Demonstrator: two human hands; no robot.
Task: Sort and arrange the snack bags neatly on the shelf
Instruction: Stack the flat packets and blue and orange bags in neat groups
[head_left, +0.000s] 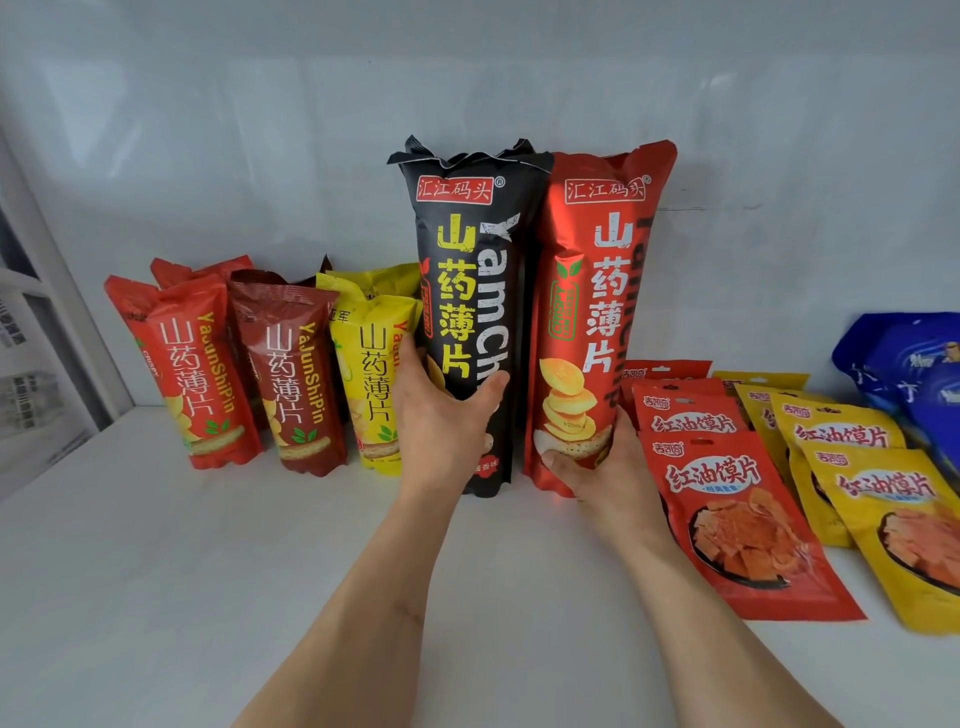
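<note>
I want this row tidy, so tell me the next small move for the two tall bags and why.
Probably nudge the tall red bag upright and flush against the tall black bag. Both stand side by side at the back wall, the left hand gripping the black one, the right hand the red one's base, and the red bag's top leans slightly right.

Two tall bags stand upright side by side, touching, mid-shelf (208, 545): a black bag (470, 270) and a red bag (587, 291). Left of them, smaller red (192, 374), maroon (296, 379) and yellow (371, 374) bags lean back. Right, flat red pouches (737, 514) and yellow pouches (883, 499) overlap; blue bags (914, 364) sit farthest right.
</note>
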